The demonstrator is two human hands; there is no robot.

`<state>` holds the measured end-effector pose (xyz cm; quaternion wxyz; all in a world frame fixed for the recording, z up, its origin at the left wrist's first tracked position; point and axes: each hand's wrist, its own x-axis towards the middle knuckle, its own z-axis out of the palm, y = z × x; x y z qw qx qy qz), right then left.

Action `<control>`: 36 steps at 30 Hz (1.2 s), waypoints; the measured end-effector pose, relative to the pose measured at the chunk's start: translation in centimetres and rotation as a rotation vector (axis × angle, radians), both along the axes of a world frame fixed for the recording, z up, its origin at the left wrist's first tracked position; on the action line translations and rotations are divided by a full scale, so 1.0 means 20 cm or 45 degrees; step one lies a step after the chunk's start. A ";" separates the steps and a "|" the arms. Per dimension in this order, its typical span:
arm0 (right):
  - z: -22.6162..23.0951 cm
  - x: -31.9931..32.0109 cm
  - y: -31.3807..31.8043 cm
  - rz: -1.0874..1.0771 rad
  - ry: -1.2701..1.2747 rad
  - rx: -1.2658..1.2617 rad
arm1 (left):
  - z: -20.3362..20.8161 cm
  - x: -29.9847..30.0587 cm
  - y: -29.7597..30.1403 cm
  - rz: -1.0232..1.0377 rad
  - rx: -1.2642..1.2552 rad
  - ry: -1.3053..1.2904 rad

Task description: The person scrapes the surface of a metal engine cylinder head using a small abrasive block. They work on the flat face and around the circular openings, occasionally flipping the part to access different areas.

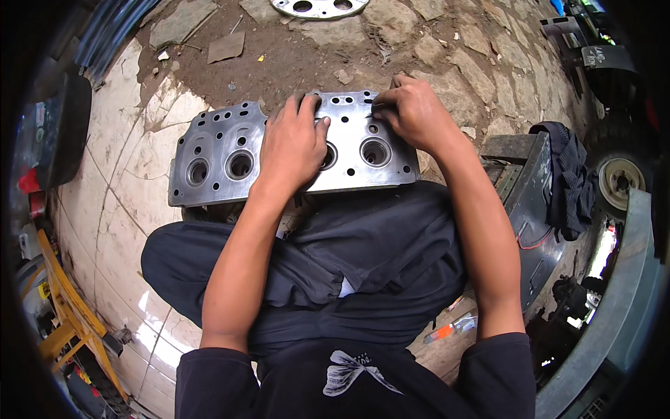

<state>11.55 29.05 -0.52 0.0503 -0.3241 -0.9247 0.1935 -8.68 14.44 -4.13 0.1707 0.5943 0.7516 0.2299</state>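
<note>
A grey metal cylinder head (216,143) lies flat face up in front of my crossed legs, with round ports and small bolt holes along it. My left hand (292,148) rests open on its middle, fingers reaching toward the far edge and covering part of one port. At the far right part of the face, my right hand (417,115) is closed in a pinch, fingertips down near the small holes. Something small and dark shows at those fingertips, too little of it to name.
Another metal part with round holes (321,7) lies on the stony ground ahead. To the right stand a grey metal box (534,209) with a dark striped cloth (564,181) and a wheel (620,183). A yellow metal frame (70,321) is at the left.
</note>
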 end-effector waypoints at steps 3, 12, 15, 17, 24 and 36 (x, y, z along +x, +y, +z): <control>0.00 -0.01 -0.03 -0.036 -0.019 0.029 | 0.01 0.01 0.01 -0.011 -0.009 -0.006; 0.08 -0.12 -0.15 -0.411 -0.013 -0.005 | -0.06 0.01 0.03 0.015 0.042 0.073; 0.05 -0.12 -0.14 -0.336 -0.021 0.007 | -0.03 0.03 0.02 0.000 0.042 0.065; 0.05 -0.12 -0.14 -0.281 -0.006 0.056 | -0.01 0.02 0.04 -0.004 0.017 0.053; 0.04 -0.14 -0.13 -0.199 -0.011 0.150 | -0.05 0.03 0.02 0.029 0.089 0.068; 0.02 -0.10 -0.12 -0.272 0.001 0.146 | -0.04 0.03 0.04 0.038 0.060 0.033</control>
